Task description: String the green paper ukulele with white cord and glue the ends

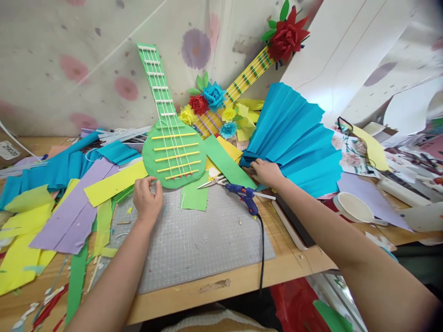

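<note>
My left hand (148, 199) is by the lower left edge of a green paper lute (173, 159), its fingers loosely curled and a gap showing between thumb and forefinger. White strings and yellow strips run across the lute, which leans upright against the wall. On the right, my right hand (267, 174) has its fingers closed at the gathered, folded base of a pleated blue crepe paper fan (297, 138); the fingertips are partly hidden. Between my hands lie a blue hot glue gun (245, 196), scissors (212, 182) and a green paper strip (226, 161).
A grey cutting mat (194, 244) covers the table's middle. Paper strips in purple (74, 207), yellow and green pile up at left. Behind stands a yellow paper instrument (249, 74) with paper flowers. A white cup (355, 207) is at right. The glue gun's cord (262, 253) hangs over the front edge.
</note>
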Demonstrator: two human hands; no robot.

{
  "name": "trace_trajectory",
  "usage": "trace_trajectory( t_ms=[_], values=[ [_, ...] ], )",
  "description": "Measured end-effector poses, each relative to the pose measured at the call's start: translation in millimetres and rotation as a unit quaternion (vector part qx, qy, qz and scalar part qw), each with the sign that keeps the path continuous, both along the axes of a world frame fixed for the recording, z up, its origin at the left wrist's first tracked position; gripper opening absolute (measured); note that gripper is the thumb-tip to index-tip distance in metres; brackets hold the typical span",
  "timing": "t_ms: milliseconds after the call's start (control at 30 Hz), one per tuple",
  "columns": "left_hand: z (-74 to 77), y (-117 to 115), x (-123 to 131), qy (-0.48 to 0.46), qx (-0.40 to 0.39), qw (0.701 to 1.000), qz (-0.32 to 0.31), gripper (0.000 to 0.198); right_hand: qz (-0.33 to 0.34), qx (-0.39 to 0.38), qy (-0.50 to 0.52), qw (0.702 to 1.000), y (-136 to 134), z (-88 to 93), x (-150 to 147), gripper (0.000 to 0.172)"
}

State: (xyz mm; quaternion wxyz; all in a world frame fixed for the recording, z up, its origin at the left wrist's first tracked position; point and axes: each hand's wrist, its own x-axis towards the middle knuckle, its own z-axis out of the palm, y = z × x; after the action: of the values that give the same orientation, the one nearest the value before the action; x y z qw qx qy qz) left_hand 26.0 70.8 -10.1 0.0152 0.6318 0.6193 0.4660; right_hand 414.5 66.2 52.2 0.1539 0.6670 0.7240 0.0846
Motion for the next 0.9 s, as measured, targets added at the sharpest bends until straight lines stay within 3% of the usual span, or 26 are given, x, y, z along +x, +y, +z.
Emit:
trace_trajectory(
  t_ms=[167,300,433,567,667,767,900],
  values=[
    [6.1,18,-5,0.044,-0.003,0.999,-0.017,0.043,0.14,0.069,-0.013,0.988,-1,3.4,34,0.036],
    [12.0,23,-4,0.038,-0.006,0.998,-0.05,0.059,0.086,0.094,-0.001,0.992,6,6.1,65,0.043],
    [11.5,19,-4,0.015,0.039,0.998,-0.051,0.052,0.029,0.111,0.018,0.993,11,18.9,74,0.052],
    [9.8,12,-2,0.022,0.072,0.996,-0.05,0.044,0.104,0.106,0.029,0.989,-1,27.8,48,0.047],
    [11.6,9,2,0.025,0.088,0.994,-0.052,0.041,0.163,0.018,0.025,0.986,-17,23.1,26,0.027],
    [13.9,7,9,0.02,0.088,0.994,-0.066,0.037,0.16,-0.103,0.003,0.982,-29,12.9,18,0.025],
    [13.6,1,15,-0.005,0.064,0.995,-0.08,0.034,0.124,-0.12,0.001,0.985,-25,8.8,26,0.023]
  ],
)
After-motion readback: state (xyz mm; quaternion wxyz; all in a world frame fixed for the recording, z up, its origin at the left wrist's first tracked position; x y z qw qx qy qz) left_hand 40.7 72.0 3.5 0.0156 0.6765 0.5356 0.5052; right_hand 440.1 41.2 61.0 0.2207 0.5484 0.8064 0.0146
